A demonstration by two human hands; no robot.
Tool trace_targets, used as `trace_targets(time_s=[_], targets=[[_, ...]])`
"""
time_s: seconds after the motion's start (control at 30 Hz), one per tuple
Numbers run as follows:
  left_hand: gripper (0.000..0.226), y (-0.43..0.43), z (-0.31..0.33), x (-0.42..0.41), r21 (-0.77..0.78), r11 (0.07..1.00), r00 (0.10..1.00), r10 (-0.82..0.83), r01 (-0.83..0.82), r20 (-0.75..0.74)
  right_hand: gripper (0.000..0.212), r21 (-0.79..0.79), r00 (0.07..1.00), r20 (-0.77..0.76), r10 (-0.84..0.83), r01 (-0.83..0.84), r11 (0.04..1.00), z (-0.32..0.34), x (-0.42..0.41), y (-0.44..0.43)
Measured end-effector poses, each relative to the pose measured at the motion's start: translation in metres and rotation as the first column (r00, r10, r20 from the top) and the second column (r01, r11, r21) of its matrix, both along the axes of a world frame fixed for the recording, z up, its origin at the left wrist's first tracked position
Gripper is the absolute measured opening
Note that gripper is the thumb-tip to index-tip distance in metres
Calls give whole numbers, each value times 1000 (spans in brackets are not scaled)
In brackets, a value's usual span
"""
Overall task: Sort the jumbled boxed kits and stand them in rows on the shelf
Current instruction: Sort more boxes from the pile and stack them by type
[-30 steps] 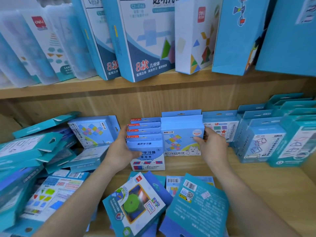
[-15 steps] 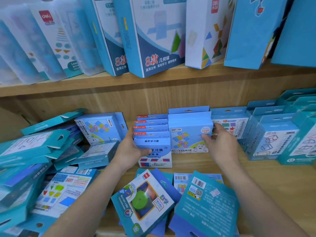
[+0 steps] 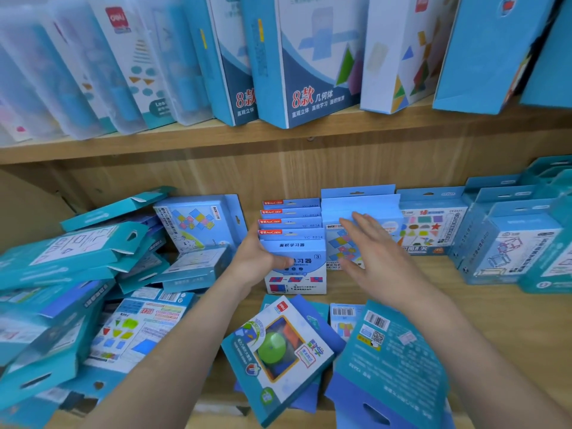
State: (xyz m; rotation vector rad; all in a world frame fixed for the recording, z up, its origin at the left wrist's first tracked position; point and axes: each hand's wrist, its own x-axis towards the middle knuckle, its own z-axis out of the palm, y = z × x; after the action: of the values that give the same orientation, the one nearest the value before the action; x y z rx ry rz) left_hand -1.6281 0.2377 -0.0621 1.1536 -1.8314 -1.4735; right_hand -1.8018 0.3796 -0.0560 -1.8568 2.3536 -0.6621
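Several small blue area-learner kits (image 3: 301,275) stand in a row at the back of the lower shelf (image 3: 483,311). My left hand (image 3: 255,258) grips the front kit of that row, thumb across its face. To its right stands a row of light blue checker-pattern kits (image 3: 359,201). My right hand (image 3: 373,255) hovers flat in front of them, fingers spread, holding nothing. A tilted checker-pattern kit (image 3: 198,221) leans to the left of my left hand.
A jumbled heap of teal kits (image 3: 74,261) fills the left. Loose kits lie at the front: a green-disc kit (image 3: 275,354) and a face-down teal kit (image 3: 391,363). Standing rows of shape kits (image 3: 430,226) and teal kits (image 3: 513,246) fill the right. Large boxes (image 3: 312,57) line the upper shelf.
My right hand has let go of the checker-pattern row's right side and moved left and toward me, fingers now spread. My left hand stays on the area-learner kit.
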Motion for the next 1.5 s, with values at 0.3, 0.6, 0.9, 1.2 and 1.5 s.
trace_targets(time_s=[0.3,0.6,0.9,1.2,1.5], targets=[[84,44,27,39,-472,877,988,-15,87,153,63,85,970,208,124,-144,986,22,22,50],[41,115,-9,84,-455,646,739,-264,613,620,84,475,981,30,192,-183,861,-2,61,115],[61,130,-52,93,-529,569,730,-201,630,653,67,423,996,-78,-35,65,904,-38,89,144],[56,130,-56,90,-545,605,762,-170,581,625,37,-191,985,53,-163,170,967,-31,67,163],[55,166,-22,30,-618,711,936,-182,336,300,31,-270,805,557,-203,407,873,17,-16,169]])
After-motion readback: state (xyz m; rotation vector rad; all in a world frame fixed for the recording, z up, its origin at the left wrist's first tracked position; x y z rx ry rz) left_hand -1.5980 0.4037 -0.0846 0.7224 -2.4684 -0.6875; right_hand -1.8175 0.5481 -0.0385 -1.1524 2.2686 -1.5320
